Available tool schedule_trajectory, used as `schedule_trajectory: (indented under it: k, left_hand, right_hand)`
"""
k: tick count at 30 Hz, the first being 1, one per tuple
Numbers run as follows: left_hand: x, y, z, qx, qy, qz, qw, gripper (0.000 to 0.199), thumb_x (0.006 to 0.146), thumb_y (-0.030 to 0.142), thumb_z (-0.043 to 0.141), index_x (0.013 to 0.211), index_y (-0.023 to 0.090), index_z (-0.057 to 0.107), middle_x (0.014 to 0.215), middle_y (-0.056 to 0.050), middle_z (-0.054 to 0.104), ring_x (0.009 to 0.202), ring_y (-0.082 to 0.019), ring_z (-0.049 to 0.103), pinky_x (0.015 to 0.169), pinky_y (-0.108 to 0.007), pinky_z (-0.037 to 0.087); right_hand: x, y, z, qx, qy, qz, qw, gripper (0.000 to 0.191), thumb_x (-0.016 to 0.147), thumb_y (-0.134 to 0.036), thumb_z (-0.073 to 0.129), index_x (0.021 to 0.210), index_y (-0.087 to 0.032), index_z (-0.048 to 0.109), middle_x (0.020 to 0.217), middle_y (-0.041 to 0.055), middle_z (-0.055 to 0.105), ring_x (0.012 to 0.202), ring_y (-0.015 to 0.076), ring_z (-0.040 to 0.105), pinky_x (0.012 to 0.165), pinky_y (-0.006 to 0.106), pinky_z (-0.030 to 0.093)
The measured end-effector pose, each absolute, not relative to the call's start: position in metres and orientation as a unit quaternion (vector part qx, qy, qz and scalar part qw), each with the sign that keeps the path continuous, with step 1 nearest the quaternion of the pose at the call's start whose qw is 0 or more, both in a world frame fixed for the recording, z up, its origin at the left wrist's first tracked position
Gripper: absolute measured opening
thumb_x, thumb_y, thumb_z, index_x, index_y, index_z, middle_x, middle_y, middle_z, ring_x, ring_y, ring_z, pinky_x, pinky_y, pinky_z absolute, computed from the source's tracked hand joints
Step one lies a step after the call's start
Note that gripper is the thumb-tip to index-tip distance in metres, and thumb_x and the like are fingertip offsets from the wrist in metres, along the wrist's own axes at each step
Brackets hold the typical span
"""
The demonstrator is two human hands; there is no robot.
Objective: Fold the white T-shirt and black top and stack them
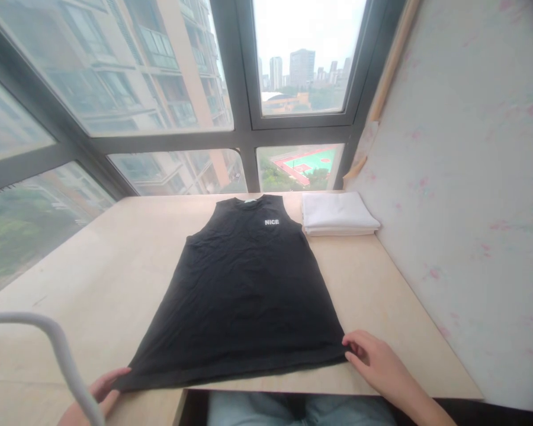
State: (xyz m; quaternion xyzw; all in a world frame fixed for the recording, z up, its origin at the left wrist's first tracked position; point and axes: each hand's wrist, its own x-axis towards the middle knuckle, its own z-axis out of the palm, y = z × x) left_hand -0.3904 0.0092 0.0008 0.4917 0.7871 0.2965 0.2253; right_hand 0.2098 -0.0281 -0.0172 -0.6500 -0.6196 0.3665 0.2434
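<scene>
A black sleeveless shirt [249, 284] lies spread out on the wooden table, its neckline toward the windows and its hem toward me. White letters reading "NICE" show on its chest. At the hem's left corner, my left hand [98, 393] is closed on the fabric, partly hidden behind a white curved tube. My right hand [373, 361] pinches the right corner of the hem between thumb and fingers. Small wrinkles run across the cloth, and the hem lies close to the table's front edge.
Folded white cloth [337, 214] sits at the back right, beside the shirt's shoulder. A white curved tube [55, 334] arches over the front left. The pale wooden table [84, 254] meets windows at the back and a flowered wall [471, 207] on the right.
</scene>
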Motion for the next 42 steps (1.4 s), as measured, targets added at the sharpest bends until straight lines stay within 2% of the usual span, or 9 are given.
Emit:
schedule_trajectory:
  k: [3,6,8,14,20,27,31,35,42]
  left_hand:
    - [-0.382,0.007,-0.001,0.512,0.795,0.266,0.185,0.016,0.053,0.046,0.057,0.064,0.040,0.067,0.070,0.011,0.071,0.087,-0.034,0.068,0.083,-0.049,0.054]
    - [-0.330,0.008,0.001,0.579,0.771,0.264,0.008,0.024,0.062,0.041,0.055,0.077,0.028,0.069,0.091,-0.005,0.070,0.096,-0.038,0.065,0.092,-0.053,0.049]
    - [-0.269,0.009,0.002,0.645,0.719,0.256,-0.025,0.031,0.072,0.039,0.053,0.093,0.022,0.069,0.104,-0.011,0.067,0.100,-0.035,0.064,0.096,-0.051,0.046]
    - [-0.057,-0.003,0.002,0.820,0.527,0.176,0.134,0.035,0.089,0.025,0.046,0.121,0.024,0.062,0.109,-0.010,0.064,0.095,-0.025,0.061,0.082,-0.038,0.048]
    - [0.055,-0.008,-0.008,0.882,0.421,0.030,0.211,0.068,0.087,0.056,0.050,0.143,0.018,0.044,0.097,-0.016,0.064,0.088,-0.033,0.061,0.072,-0.045,0.044]
    - [0.082,-0.003,-0.014,0.857,0.417,-0.072,0.293,0.053,0.083,0.059,0.053,0.107,0.013,0.064,0.090,-0.022,0.065,0.083,-0.036,0.062,0.067,-0.047,0.042]
    - [0.083,-0.001,-0.016,0.856,0.410,-0.077,0.304,0.042,0.085,0.047,0.049,0.105,0.012,0.063,0.091,-0.023,0.064,0.082,-0.035,0.063,0.064,-0.047,0.041]
    - [0.084,0.002,-0.020,0.862,0.386,-0.104,0.311,0.037,0.074,0.032,0.062,0.105,0.012,0.063,0.092,-0.022,0.064,0.080,-0.034,0.063,0.062,-0.045,0.042]
    - [0.076,-0.006,-0.040,0.884,0.378,-0.024,0.272,0.032,0.069,0.030,0.061,0.097,0.013,0.061,0.088,-0.015,0.066,0.074,-0.029,0.063,0.058,-0.037,0.041]
  right_hand:
    - [0.214,-0.027,-0.005,-0.637,-0.628,0.393,0.211,0.022,0.085,-0.035,0.054,0.087,-0.024,0.073,0.071,0.0014,0.067,0.067,0.0194,0.061,0.065,0.030,0.045]
    - [0.222,-0.012,0.003,-0.628,-0.637,0.399,0.200,0.031,0.090,-0.040,0.049,0.081,-0.022,0.073,0.067,0.0012,0.067,0.064,0.0188,0.060,0.062,0.029,0.042]
    - [0.229,0.008,0.006,-0.640,-0.636,0.376,0.212,0.032,0.090,-0.041,0.048,0.082,-0.022,0.073,0.071,0.0021,0.069,0.067,0.0199,0.062,0.064,0.029,0.043]
    - [0.237,0.109,0.017,-0.671,-0.675,0.255,0.170,0.030,0.089,-0.033,0.048,0.100,-0.020,0.073,0.102,0.0074,0.074,0.090,0.0230,0.067,0.084,0.034,0.048]
    - [0.209,0.209,0.027,-0.667,-0.717,0.181,0.098,0.037,0.093,-0.027,0.049,0.126,-0.021,0.064,0.125,0.0081,0.066,0.108,0.0218,0.063,0.095,0.030,0.045]
    - [0.173,0.255,0.014,-0.667,-0.731,0.143,0.029,0.044,0.093,-0.028,0.053,0.136,-0.018,0.052,0.127,0.0157,0.061,0.119,0.0272,0.057,0.099,0.036,0.042]
    - [0.159,0.262,0.015,-0.676,-0.727,0.120,0.009,0.039,0.093,-0.026,0.051,0.131,-0.015,0.053,0.127,0.0186,0.058,0.118,0.0294,0.056,0.096,0.037,0.044]
    - [0.151,0.268,0.016,-0.694,-0.713,0.101,-0.004,0.030,0.095,-0.024,0.047,0.119,-0.010,0.057,0.120,0.0212,0.059,0.109,0.0305,0.062,0.089,0.038,0.049]
    - [0.144,0.284,0.017,-0.709,-0.700,0.084,0.002,0.028,0.094,-0.020,0.045,0.114,-0.010,0.062,0.114,0.0209,0.063,0.104,0.0303,0.066,0.085,0.038,0.050]
